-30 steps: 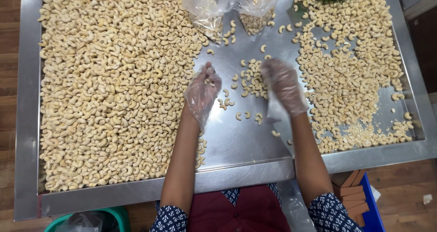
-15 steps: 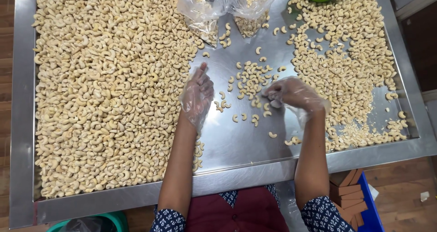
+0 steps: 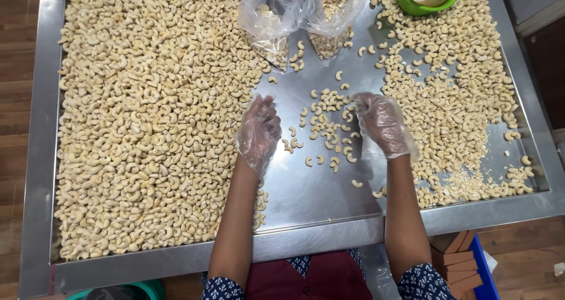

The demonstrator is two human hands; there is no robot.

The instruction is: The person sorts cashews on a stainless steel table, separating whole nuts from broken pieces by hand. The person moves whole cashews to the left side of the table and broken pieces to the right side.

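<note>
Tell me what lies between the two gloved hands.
A small scatter of cashews on the bare steel tray separates the left hand and right hand, in the head view.

bright, even overhead light; soft glare on steel tray [image 3: 329,194]; sharp focus

Your left hand [image 3: 259,132], near the middle of the frame, wears a thin, clear plastic glove that hangs loose and crinkled, its open cuff bunching at the wrist. Your right hand [image 3: 382,123], just right of centre, has the same see-through glove, baggy and wrinkled, with the cuff flaring out past the wrist. Both forearms are bare below the gloves. At the bottom edge of the frame, your short sleeves are dark blue with a small white print, and between them you wear a plain maroon front panel.
</note>
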